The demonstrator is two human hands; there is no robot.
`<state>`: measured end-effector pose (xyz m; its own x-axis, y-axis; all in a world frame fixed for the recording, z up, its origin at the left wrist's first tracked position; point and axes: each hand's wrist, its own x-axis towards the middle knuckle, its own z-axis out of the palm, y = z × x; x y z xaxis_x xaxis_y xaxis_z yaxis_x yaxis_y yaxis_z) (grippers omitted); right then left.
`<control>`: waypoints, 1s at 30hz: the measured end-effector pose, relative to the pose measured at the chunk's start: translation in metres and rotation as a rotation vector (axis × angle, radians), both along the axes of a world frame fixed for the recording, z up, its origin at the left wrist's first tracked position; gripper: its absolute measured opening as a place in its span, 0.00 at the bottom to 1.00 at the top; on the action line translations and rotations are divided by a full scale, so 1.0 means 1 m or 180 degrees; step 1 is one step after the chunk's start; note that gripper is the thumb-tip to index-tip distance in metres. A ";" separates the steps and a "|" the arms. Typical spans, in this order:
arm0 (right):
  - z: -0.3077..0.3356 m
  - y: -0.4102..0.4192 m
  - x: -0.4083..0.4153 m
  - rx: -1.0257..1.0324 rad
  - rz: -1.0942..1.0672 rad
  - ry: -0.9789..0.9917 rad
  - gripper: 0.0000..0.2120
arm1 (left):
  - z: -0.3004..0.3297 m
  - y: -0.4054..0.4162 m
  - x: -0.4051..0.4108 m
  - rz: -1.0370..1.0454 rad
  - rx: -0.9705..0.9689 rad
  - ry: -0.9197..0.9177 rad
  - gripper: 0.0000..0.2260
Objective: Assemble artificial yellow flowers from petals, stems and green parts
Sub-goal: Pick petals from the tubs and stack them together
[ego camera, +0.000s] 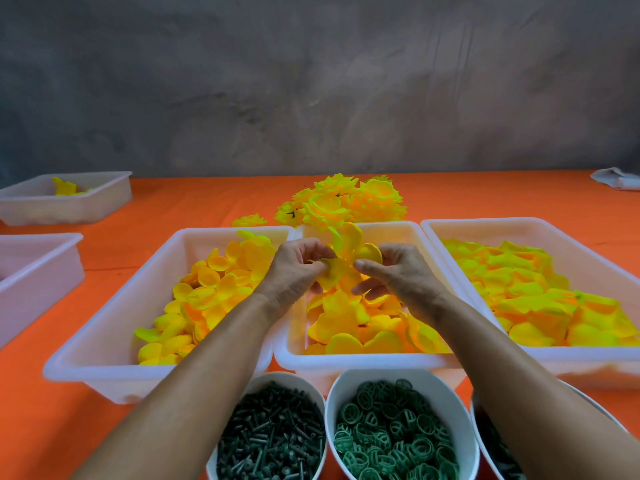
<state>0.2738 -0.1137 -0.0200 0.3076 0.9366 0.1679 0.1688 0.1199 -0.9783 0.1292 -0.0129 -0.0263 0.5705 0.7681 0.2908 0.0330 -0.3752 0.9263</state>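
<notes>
Above the middle white tray (349,362), both my hands hold a yellow petal cluster (346,252). My left hand (294,270) pinches its left petal between thumb and fingers. My right hand (391,271) grips its right side with curled fingers. The middle tray is full of loose yellow petals (360,327). Finished yellow flowers (343,202) lie in a heap behind the trays. One white bowl holds dark green stem pins (273,438), another holds green ring parts (391,434).
A left tray (104,355) and a right tray (540,358) also hold yellow petals. Two more white trays (65,202) stand at the far left on the orange table (41,420). A third bowl (485,441) sits under my right forearm. A grey wall rises behind.
</notes>
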 end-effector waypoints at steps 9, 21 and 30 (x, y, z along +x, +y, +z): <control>-0.002 -0.001 -0.004 -0.0070 0.0177 -0.0385 0.04 | -0.005 0.002 0.001 -0.0143 0.0237 0.0221 0.06; 0.000 0.000 0.001 0.0083 -0.0337 -0.0491 0.04 | -0.003 0.002 0.001 -0.0251 -0.0128 -0.0040 0.10; 0.002 0.000 0.002 0.0220 -0.0884 -0.0433 0.08 | -0.002 0.001 0.000 -0.0152 0.0126 -0.0084 0.07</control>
<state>0.2759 -0.1138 -0.0177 0.5204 0.8048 0.2854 0.3332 0.1164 -0.9357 0.1297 -0.0123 -0.0278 0.5979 0.7278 0.3359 -0.0101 -0.4121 0.9111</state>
